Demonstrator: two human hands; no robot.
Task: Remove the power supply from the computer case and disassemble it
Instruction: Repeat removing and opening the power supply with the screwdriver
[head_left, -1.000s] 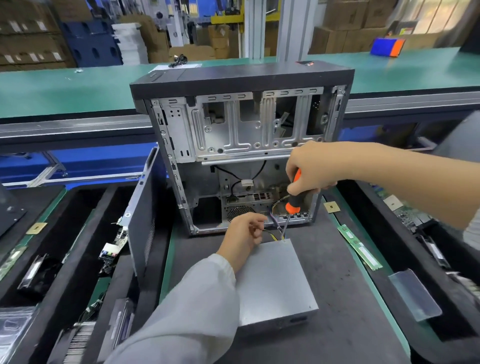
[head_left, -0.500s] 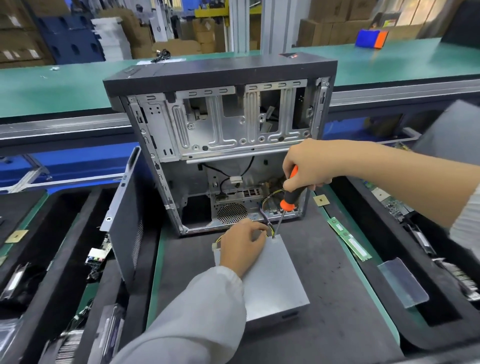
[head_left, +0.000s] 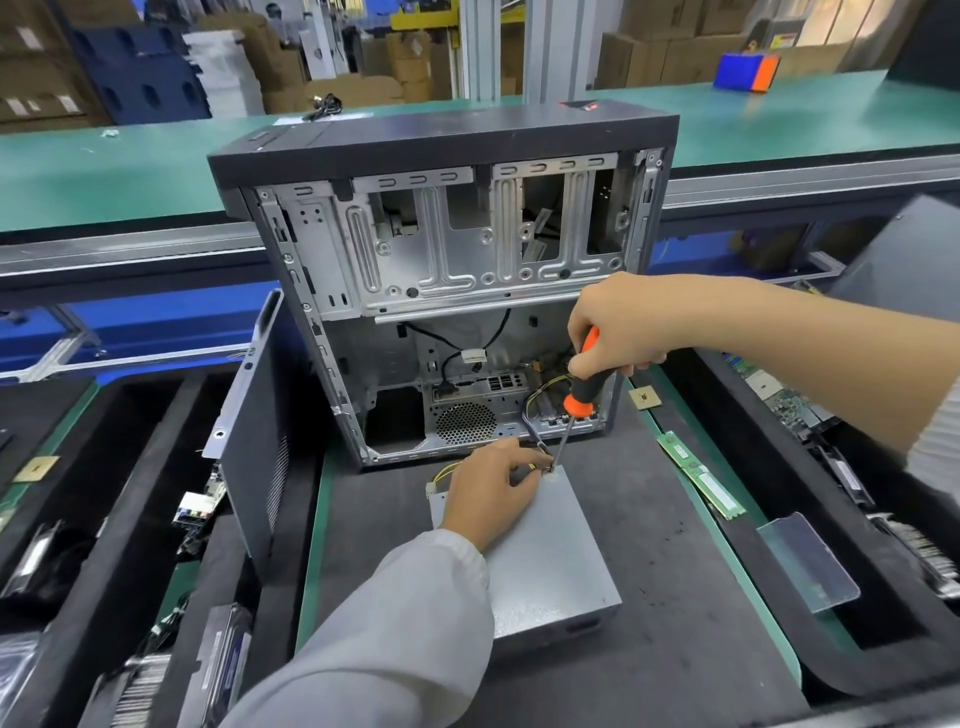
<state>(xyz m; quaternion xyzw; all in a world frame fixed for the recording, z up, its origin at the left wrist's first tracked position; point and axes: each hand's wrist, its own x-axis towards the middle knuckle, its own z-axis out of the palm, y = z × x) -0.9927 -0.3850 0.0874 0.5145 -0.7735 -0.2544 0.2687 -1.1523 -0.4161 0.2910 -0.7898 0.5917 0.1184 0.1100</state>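
Note:
The grey power supply box (head_left: 550, 566) lies flat on the black mat in front of the open computer case (head_left: 447, 280), which stands upright with its side off. Yellow and black wires (head_left: 535, 405) run from the box's far end into the case. My left hand (head_left: 493, 493) rests on the box's far end, its fingertips curled at the far right corner by the wires. My right hand (head_left: 613, 332) grips an orange and black screwdriver (head_left: 579, 395). Its tip touches the box's top at that far right corner.
The case's removed side panel (head_left: 260, 441) leans upright to the left of the mat. A green memory stick (head_left: 701, 475) and a small chip (head_left: 644, 399) lie to the right. Black bins with parts flank both sides; a clear plastic piece (head_left: 805, 561) sits on the right bin's edge.
My right hand has lowered the screwdriver from inside the case down onto the power supply's far right corner. My left hand has settled onto the box's far end.

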